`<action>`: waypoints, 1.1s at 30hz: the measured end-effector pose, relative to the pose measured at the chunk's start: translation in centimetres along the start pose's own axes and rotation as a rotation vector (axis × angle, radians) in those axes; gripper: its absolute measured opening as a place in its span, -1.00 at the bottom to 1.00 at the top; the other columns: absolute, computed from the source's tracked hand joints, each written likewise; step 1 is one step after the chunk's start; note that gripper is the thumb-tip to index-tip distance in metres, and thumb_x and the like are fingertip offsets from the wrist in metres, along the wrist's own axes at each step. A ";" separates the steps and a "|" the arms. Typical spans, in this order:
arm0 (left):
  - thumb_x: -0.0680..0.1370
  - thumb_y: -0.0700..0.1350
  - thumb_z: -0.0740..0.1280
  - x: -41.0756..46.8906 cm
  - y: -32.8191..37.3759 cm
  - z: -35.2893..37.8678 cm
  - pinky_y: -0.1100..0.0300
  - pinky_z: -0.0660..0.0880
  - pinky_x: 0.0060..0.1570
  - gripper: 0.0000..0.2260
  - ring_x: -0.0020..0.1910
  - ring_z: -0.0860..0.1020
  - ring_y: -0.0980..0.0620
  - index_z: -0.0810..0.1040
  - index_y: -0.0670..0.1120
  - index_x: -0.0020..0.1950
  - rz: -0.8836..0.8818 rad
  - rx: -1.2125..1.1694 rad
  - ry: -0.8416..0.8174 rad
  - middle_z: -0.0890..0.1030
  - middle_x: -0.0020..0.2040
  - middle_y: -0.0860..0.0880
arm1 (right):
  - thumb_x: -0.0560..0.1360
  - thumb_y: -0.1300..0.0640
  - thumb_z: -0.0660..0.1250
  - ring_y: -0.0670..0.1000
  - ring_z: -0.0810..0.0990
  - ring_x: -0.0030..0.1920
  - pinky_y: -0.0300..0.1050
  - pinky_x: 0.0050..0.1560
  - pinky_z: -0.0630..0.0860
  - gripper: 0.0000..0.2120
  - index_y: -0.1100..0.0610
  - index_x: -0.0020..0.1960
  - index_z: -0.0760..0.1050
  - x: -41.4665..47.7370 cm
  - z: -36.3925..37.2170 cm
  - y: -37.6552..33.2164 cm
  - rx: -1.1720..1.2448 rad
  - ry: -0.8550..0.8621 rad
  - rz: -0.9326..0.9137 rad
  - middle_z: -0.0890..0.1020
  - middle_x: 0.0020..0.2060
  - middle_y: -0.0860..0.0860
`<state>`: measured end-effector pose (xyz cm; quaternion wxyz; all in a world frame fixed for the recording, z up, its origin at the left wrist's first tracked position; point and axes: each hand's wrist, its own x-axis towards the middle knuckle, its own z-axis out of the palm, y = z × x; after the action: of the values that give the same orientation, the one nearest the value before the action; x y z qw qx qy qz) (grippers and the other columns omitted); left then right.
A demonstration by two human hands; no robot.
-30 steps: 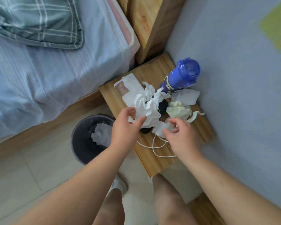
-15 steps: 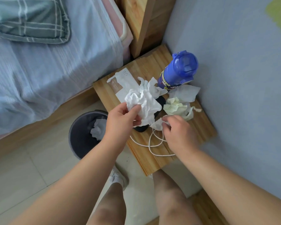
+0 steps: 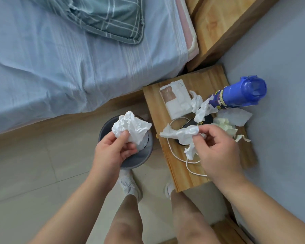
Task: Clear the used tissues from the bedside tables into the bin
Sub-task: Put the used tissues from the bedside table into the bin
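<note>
Two crumpled tissues are in our hands. We are gripping one white wad [image 3: 130, 127] in our left hand [image 3: 113, 152], thumb and fingers curled round it, right above the dark grey bin [image 3: 141, 157]. We are pinching a second tissue [image 3: 181, 134] with our right hand [image 3: 218, 152] over the wooden bedside table [image 3: 153, 103]. More tissues are lying there: a white one [image 3: 200, 106] touching the blue bottle [image 3: 243, 93], a pale yellow one [image 3: 224, 125] beside our right hand. A white cord [image 3: 176, 155] is looping beneath that hand.

A crumpled white tissue [image 3: 130, 127] is held over the grey bin [image 3: 139, 160] (one already inside); a second tissue [image 3: 181, 133] hangs above loose tissues [image 3: 200, 106] on the worktop [image 3: 153, 103].
</note>
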<state>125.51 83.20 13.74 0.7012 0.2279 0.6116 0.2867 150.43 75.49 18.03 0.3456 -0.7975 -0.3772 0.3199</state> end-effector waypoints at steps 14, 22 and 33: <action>0.66 -0.10 0.33 7.0 -11.2 -13.1 0.24 0.50 -0.47 -0.87 -0.37 0.67 0.06 0.68 -0.07 0.03 -0.241 0.239 0.275 0.75 -0.14 -0.07 | 0.61 0.06 0.35 -0.03 0.68 -0.03 -0.03 0.00 0.63 -0.85 -0.01 0.11 0.68 0.0 22.7 5.2 -0.054 -0.295 0.323 0.73 -0.05 -0.08; 0.66 -0.04 0.37 10.2 -13.5 -14.1 0.23 0.60 -0.46 -0.86 -0.22 0.78 0.07 0.62 0.06 0.22 -0.309 0.278 0.227 0.75 0.05 0.02 | 0.65 0.07 0.28 0.08 0.60 0.31 0.13 0.35 0.54 -0.55 0.03 0.53 0.43 0.9 27.1 9.8 -0.153 -0.481 0.453 0.59 0.39 0.00; 0.69 -0.08 0.35 4.9 -8.6 -5.7 0.19 0.68 -0.24 -0.83 -0.14 0.75 0.15 0.67 0.04 0.26 -0.120 0.501 0.120 0.74 0.07 0.05 | 0.59 0.05 0.31 -0.14 0.66 -0.03 -0.15 -0.01 0.57 -0.84 -0.14 0.11 0.61 -2.2 16.7 5.0 -0.028 -0.330 0.339 0.69 -0.06 -0.18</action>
<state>121.34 80.04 3.61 0.6012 0.3406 0.7163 0.0973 138.34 76.47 5.27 0.2095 -0.7909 -0.2935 0.4944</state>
